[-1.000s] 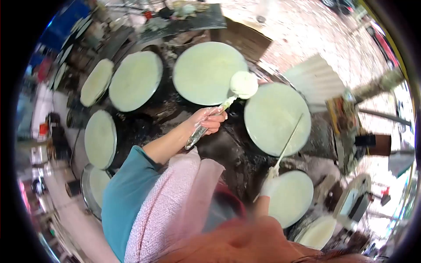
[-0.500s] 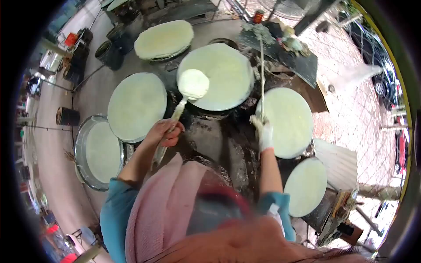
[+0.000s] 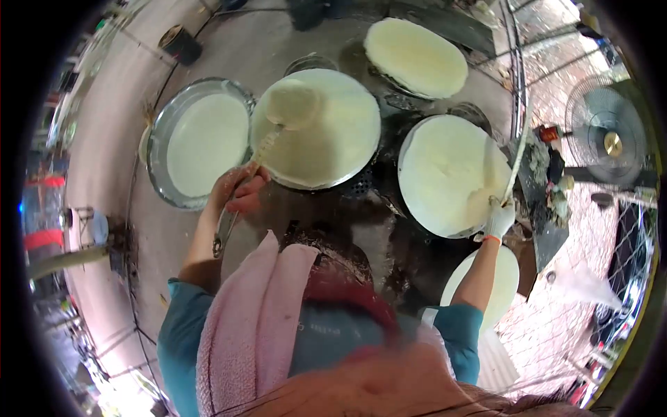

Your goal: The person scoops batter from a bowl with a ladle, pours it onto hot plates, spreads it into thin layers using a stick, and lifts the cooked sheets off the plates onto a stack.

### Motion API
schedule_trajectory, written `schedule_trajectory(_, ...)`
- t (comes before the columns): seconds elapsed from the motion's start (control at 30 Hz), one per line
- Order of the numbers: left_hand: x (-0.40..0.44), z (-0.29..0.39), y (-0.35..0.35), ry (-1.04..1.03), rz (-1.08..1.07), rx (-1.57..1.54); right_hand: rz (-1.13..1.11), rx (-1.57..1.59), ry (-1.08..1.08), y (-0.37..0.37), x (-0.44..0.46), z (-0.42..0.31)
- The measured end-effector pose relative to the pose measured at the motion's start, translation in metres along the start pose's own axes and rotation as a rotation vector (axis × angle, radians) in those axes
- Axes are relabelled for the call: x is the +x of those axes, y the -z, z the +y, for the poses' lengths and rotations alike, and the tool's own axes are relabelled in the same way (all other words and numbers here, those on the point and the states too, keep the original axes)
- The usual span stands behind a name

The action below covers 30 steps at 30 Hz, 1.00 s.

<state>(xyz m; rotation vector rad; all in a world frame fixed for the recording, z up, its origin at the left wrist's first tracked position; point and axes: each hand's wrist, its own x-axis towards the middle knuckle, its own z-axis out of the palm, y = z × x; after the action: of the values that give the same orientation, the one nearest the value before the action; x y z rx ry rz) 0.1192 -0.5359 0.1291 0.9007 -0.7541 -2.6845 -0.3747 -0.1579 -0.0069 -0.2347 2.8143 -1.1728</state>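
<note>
My left hand [image 3: 240, 189] is closed around the handle of a ladle [image 3: 293, 105] with a wide round bowl. The bowl is over a round pan top [image 3: 340, 142] covered with a pale sheet; whether it touches is unclear. Left of this is a metal basin [image 3: 157, 158] holding pale liquid. My gloved right hand [image 3: 499, 217] grips a long thin stick [image 3: 520, 149] pointing away from me. That hand is at the right edge of a second round pale sheet [image 3: 445, 170]. A third pale round [image 3: 501, 285] is partly hidden behind my right forearm.
An oval stack of pale sheets [image 3: 417, 59] stands at the back. To the right are a dark board [image 3: 549, 226] with cloths and a red can [image 3: 549, 133], a fan [image 3: 606, 132] and a wire fence. A dark bucket [image 3: 180, 44] stands back left.
My view has turned left. The ladle has moved left from the middle round to the one beside the basin. My right hand, still holding the stick, is now by the middle round's right edge.
</note>
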Motion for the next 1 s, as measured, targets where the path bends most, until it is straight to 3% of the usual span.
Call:
schedule_trajectory(0.07, -0.019, -0.003, 0.006, -0.076, 0.138, -0.099, 0.055, 0.072, 0.189, 0.003, -0.017, -0.048)
schedule_trajectory(0.13, -0.037, -0.006, 0.011, -0.124, 0.211, -0.279, 0.14, -0.157, 0.322, 0.008, -0.048, -0.116)
schedule_trajectory(0.2, -0.057, -0.009, 0.023, -0.202, 0.118, -0.351, 0.084, -0.161, 0.35, 0.004, -0.083, -0.179)
schedule_trajectory(0.23, -0.066, -0.009, 0.028, -0.235, 0.084, -0.399, 0.011, 0.015, 0.359, -0.003, -0.097, -0.204)
schedule_trajectory(0.3, -0.08, -0.009, 0.047, -0.278, 0.014, -0.478, -0.021, 0.042, 0.551, -0.019, -0.114, -0.241)
schedule_trajectory(0.37, -0.093, -0.007, 0.076, -0.299, -0.049, -0.545, -0.062, 0.022, 0.59, -0.034, -0.138, -0.289)
schedule_trajectory(0.47, -0.109, 0.005, 0.107, -0.312, 0.042, -0.497, -0.161, 0.069, 0.661, -0.054, -0.158, -0.351)
schedule_trajectory(0.5, -0.112, 0.011, 0.122, -0.314, 0.01, -0.492, -0.132, 0.118, 0.681, -0.07, -0.151, -0.361)
schedule_trajectory(0.6, -0.122, 0.033, 0.165, -0.314, -0.014, -0.455, -0.342, 0.652, 0.569, -0.083, -0.163, -0.408)
schedule_trajectory(0.7, -0.133, 0.058, 0.187, -0.323, 0.091, -0.438, -0.326, 0.726, 0.433, -0.105, -0.161, -0.416)
schedule_trajectory(0.77, -0.135, 0.074, 0.212, -0.313, 0.033, -0.432, -0.292, 0.838, 0.373, -0.139, -0.153, -0.397)
schedule_trajectory(0.9, -0.132, 0.108, 0.249, -0.287, -0.038, -0.343, -0.246, 0.871, 0.145, -0.224, -0.166, -0.32)
schedule_trajectory(1.0, -0.125, 0.126, 0.249, -0.283, -0.039, -0.307, -0.212, 0.716, 0.008, -0.282, -0.183, -0.242)
